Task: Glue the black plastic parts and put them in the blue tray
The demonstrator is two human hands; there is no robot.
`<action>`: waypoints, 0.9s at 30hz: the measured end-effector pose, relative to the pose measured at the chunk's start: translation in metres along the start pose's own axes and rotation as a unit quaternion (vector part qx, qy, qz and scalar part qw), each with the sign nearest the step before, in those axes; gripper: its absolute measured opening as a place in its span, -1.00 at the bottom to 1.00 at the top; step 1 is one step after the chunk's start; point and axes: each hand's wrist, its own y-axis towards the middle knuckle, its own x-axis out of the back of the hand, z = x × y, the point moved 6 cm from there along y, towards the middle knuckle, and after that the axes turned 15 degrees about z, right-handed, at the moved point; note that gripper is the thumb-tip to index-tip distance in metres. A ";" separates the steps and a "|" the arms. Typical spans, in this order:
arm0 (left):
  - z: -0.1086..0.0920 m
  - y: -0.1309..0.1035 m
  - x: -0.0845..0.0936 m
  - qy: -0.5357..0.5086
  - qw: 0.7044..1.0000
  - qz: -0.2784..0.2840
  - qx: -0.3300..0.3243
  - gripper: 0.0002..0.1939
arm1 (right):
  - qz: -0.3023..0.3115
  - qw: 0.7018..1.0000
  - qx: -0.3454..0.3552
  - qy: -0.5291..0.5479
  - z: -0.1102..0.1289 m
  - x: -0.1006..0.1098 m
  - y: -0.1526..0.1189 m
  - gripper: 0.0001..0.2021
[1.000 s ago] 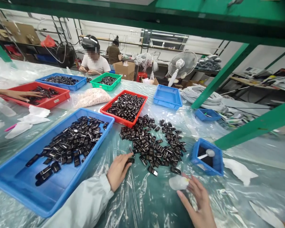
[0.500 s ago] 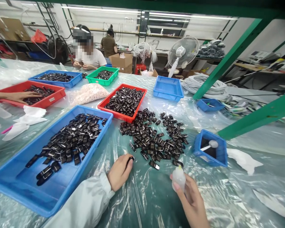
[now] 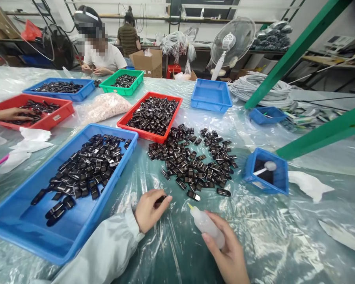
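Left: large blue tray of black parts. Centre: left hand, fingers closed on one black part. Right: right hand gripping squeeze bottle, long axis tilted, nozzle aimed up-left toward the part, near but apart, over the desk.

red tray | green tray | fan | cable coil

Workshop interior. Long table under clear plastic sheet. Green metal frame beams slant at right. White desk fan behind table. Coiled white cable near fan. Cardboard box, shelving along white back wall. Person seated at far end.
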 end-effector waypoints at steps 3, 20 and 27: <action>-0.008 -0.003 0.002 -0.013 0.998 0.002 -0.055 -0.67 | 0.005 1.000 0.004 -0.027 0.004 0.003 -0.002 -0.74; -0.020 -0.012 -0.004 -0.018 0.985 0.018 -0.168 -0.73 | 0.034 0.998 0.021 -0.040 0.014 0.000 0.002 -0.79; -0.025 -0.015 -0.007 -0.023 0.981 0.025 -0.191 -0.75 | 0.051 0.998 0.025 -0.034 0.014 0.000 0.004 -0.76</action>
